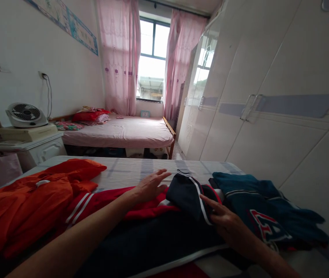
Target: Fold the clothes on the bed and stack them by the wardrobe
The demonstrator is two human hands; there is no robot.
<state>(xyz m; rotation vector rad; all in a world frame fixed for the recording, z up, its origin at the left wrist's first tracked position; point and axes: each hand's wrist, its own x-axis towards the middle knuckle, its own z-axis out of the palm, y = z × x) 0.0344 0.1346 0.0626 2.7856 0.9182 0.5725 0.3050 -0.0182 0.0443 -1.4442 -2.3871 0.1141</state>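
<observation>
A navy garment [153,235] with white stripes and red parts lies spread on the near bed. Its navy sleeve [184,195], with a striped cuff, is folded over on top. My left hand [152,186] hovers by the cuff, fingers stretched out, holding nothing. My right hand [229,222] rests along the sleeve's white stripe with its fingers extended; some of its fingers are partly hidden. On the left, an orange garment [37,204] lies crumpled. A dark teal top [257,204] with a letter patch is on the right, close to my right hand.
The near bed has a pale checked sheet [121,170]. Beyond it stands another bed [124,129] with a pink sheet and red bedding [90,115]. A small fan [27,113] sits on the left cabinet [44,148]. White wardrobes [257,146] line the right side.
</observation>
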